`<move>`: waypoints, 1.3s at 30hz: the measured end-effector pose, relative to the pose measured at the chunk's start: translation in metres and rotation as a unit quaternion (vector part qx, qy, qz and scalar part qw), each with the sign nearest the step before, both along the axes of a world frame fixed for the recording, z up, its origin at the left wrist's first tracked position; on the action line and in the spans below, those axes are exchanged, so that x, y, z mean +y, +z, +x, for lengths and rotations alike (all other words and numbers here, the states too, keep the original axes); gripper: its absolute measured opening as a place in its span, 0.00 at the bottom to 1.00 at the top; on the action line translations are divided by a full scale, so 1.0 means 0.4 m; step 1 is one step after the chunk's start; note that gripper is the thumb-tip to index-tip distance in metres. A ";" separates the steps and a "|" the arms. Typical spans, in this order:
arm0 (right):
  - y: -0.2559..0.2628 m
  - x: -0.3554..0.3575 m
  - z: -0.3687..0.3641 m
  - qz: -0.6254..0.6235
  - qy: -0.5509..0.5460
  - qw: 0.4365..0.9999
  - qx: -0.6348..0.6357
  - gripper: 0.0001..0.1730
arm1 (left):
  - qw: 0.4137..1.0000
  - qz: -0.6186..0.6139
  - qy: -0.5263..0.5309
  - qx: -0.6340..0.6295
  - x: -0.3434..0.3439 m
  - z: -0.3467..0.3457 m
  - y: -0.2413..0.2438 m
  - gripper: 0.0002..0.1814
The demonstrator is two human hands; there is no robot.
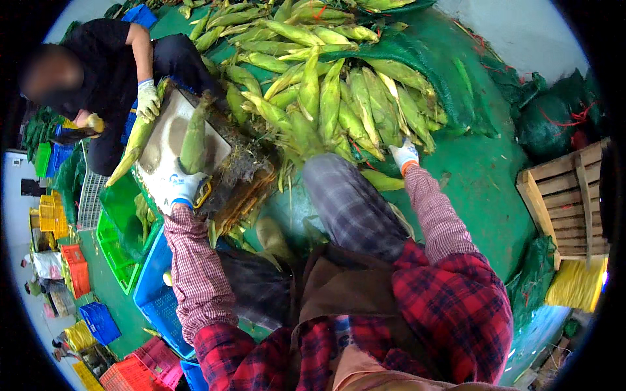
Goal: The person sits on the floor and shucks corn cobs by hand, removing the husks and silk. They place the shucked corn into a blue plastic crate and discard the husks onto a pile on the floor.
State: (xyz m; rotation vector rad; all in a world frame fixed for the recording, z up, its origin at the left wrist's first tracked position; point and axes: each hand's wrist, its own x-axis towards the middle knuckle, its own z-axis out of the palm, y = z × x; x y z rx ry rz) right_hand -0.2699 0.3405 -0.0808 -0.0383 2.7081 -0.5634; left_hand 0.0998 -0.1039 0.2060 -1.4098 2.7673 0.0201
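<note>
My left hand [177, 184], in a white work glove with a blue cuff, grips the lower end of a green-husked ear of corn [194, 139] over a worn white board [215, 139]. Against that hand is a yellow looped handle [202, 194]; the rest of its tool is hidden. My right hand [405, 152], gloved in white with an orange cuff, reaches to the near edge of a heap of unhusked corn [330, 100]. Its fingertips touch the end of an ear [381, 110]; whether they close on it is unclear.
Across the board a co-worker's gloved hand [147, 100] holds another ear [132, 149]. Green [110, 249] and blue crates [159, 288] stand at my left. Green netting [435, 73] borders the heap. A wooden crate [562, 200] is at far right.
</note>
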 end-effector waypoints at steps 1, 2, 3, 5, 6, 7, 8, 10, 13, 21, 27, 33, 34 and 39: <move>-0.025 -0.002 -0.008 0.000 0.007 1.000 0.013 0.55 | 1.000 -0.022 -0.001 0.005 -0.017 0.020 -0.037 0.40; -0.052 -0.004 -0.022 -0.002 0.016 0.999 0.028 0.55 | 0.998 0.024 0.019 0.056 -0.061 0.053 -0.116 0.41; -0.089 0.049 -0.064 -0.022 0.010 1.000 0.015 0.55 | 0.994 0.072 0.024 0.082 -0.059 0.021 -0.139 0.43; -0.096 -0.003 -0.054 -0.108 0.027 0.991 -0.068 0.57 | 0.995 0.047 0.041 0.080 -0.110 0.054 -0.194 0.45; -0.100 -0.014 -0.057 -0.120 0.016 0.990 -0.076 0.57 | 0.997 -0.006 0.031 0.064 -0.148 0.072 -0.239 0.47; -0.097 -0.033 -0.056 -0.039 0.006 0.998 -0.045 0.56 | 0.996 0.047 0.043 0.067 -0.133 0.045 -0.223 0.47; -0.096 -0.035 -0.057 0.045 -0.006 0.999 -0.013 0.55 | 0.996 0.045 0.038 0.065 -0.121 0.036 -0.201 0.47; -0.113 -0.020 -0.090 0.031 0.008 0.999 -0.005 0.55 | 0.997 0.045 0.013 0.066 -0.090 0.003 -0.174 0.45; -0.086 -0.030 -0.109 0.013 0.045 0.998 -0.036 0.60 | 0.997 0.051 0.023 0.059 -0.129 0.036 -0.202 0.45; -0.019 0.055 -0.035 -0.145 0.006 0.989 -0.043 0.64 | 1.000 0.010 -0.025 -0.006 0.005 -0.083 -0.085 0.46; 0.117 -0.002 0.039 -0.360 -0.018 0.913 -0.191 0.43 | 0.996 -0.062 -0.053 0.047 -0.170 0.023 -0.208 0.54; 0.272 -0.017 0.122 -0.495 0.042 0.858 -0.130 0.37 | 0.972 -0.225 -0.053 0.035 -0.275 0.062 -0.257 0.52; 0.310 0.002 0.140 -0.477 0.035 0.867 -0.137 0.42 | 0.962 -0.252 -0.069 0.080 -0.278 0.058 -0.274 0.51; 0.545 0.004 0.235 -0.405 0.137 0.896 -0.116 0.56 | 0.900 -0.344 -0.165 0.212 -0.136 -0.066 -0.138 0.51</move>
